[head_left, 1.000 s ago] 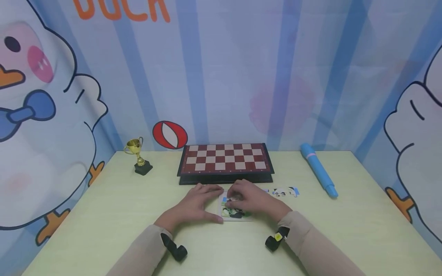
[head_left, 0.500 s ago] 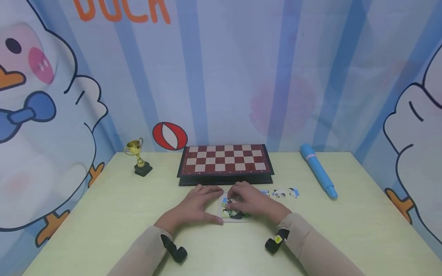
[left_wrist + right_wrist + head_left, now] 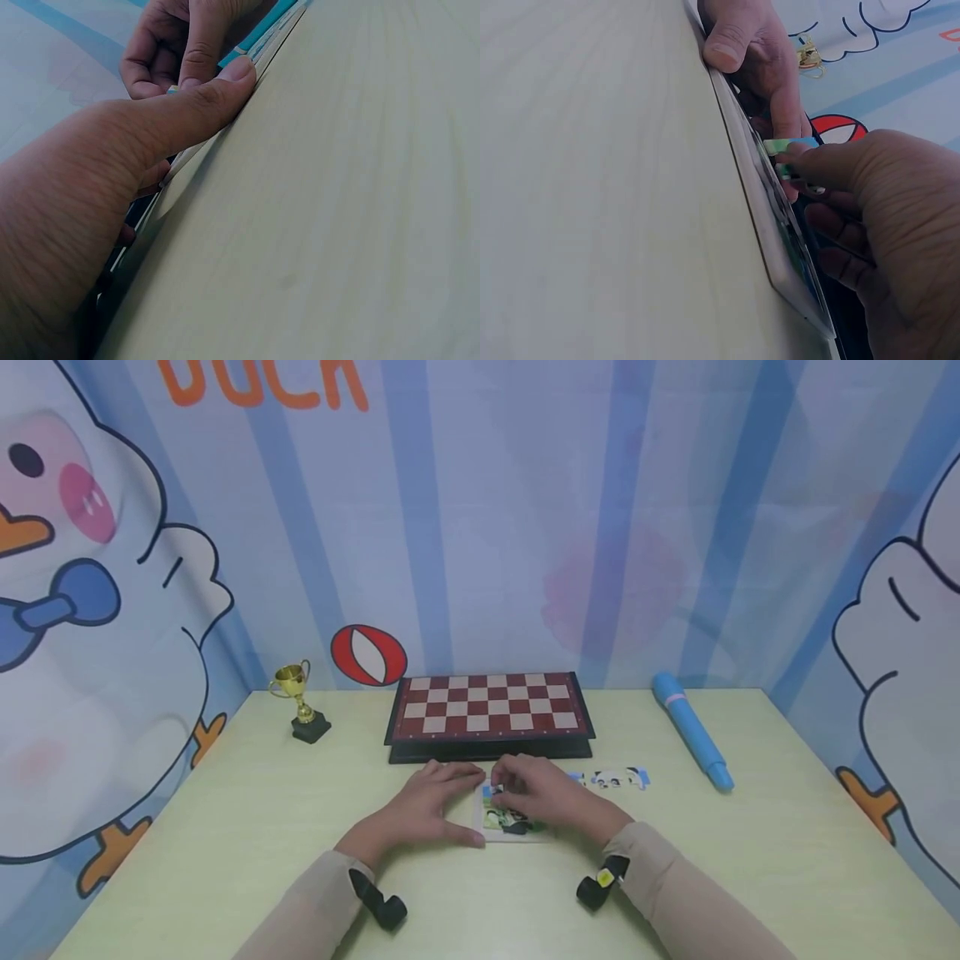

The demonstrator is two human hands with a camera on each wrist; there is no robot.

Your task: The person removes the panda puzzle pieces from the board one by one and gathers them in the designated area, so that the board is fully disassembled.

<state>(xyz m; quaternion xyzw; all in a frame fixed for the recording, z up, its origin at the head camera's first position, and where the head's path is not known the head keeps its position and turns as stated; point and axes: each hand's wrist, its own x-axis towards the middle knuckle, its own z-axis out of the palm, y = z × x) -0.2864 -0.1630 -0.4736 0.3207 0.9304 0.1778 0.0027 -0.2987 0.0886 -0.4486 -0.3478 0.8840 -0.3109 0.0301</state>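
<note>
A small jigsaw puzzle board [image 3: 517, 839] with a pale frame and a green picture lies flat on the table before the chessboard. My left hand [image 3: 420, 806] holds the frame's left side, the thumb at the near corner and the fingertips at the far one. Over the picture, my right hand [image 3: 551, 795] pinches a green and blue puzzle piece [image 3: 777, 145] between thumb and fingers. In the right wrist view the piece stands tilted, close over the board. The right hand hides much of the board's right side from the head camera.
Loose panda puzzle pieces [image 3: 621, 778] lie right of the board. Close behind stands a folded chessboard [image 3: 491, 706] in red and white. A gold trophy cup [image 3: 300, 702] stands back left, a blue microphone-shaped thing [image 3: 692, 731] lies back right. A printed curtain [image 3: 502, 527] hangs behind the table.
The right fingertips have shifted slightly up and left over the board, with the pinched puzzle piece showing more. The left hand has kept its place on the frame.
</note>
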